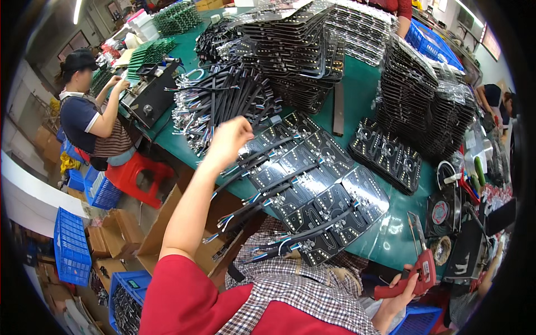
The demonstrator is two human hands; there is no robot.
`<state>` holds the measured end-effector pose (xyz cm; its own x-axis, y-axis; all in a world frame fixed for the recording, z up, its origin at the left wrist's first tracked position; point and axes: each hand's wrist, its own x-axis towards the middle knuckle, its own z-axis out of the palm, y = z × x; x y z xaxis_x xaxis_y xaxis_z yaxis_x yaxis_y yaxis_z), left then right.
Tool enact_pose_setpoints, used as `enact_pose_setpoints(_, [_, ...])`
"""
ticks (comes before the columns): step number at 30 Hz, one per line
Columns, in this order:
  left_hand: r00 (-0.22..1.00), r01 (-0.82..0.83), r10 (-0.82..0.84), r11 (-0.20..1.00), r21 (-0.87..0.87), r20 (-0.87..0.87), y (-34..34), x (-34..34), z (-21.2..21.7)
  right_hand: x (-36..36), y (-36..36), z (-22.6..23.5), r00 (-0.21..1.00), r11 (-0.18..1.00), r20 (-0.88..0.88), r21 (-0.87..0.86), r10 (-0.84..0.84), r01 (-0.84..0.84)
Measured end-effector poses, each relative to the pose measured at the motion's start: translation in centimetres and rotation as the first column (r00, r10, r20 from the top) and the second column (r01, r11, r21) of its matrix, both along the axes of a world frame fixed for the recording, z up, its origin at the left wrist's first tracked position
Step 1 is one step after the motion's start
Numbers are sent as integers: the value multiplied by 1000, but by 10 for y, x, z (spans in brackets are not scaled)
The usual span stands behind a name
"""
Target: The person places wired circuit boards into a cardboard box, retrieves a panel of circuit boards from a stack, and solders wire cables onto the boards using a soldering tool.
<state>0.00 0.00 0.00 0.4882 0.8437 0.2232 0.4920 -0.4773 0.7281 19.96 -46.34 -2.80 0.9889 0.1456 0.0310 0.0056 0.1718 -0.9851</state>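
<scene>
Your left hand (pixel 231 140): curled beside heaped cables (pixel 223 92), contents unclear. Your right hand (pixel 401 298): gripping red soldering gun (pixel 426 271). Boards (pixel 329 151): before you, on worktop (pixel 385 243). Step, apparently: soldering; next calls for positioning a cable.

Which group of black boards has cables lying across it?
The spread of boards at the near edge of the table: black cables lie across it. The low stack to its right and the tall stacks behind show none on top.

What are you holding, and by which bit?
The right hand holds a red soldering gun by its handle; whether the left hand holds anything can't be told.
</scene>
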Motion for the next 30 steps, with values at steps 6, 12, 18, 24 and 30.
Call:
enact_pose_setpoints(6, [968, -163, 250, 585, 795, 14, 105, -35, 60, -13, 9, -3, 998, 999, -59, 49, 9, -6])
enact_pose_setpoints(12, [802, 597, -581, 779, 192, -140, -109, 51, 37, -16, 13, -9, 999, 999, -25, 30, -26, 27])
enact_pose_setpoints(18, [576, 772, -512, 596, 220, -637, -237, 50, -35, -15, 15, -7, 999, 993, -19, 116, 39, -36])
enact_pose_setpoints(24, [708, 660, -405, 671, 338, -579, -246, 37, -51, -15, 10, -7, 995, 994, -44, 74, 85, -82])
enact_pose_setpoints(30, [825, 562, -512, 688, 459, -241, -258, 22, -74, -7, 5, -20, 991, 974, -25, 188, 135, -128])
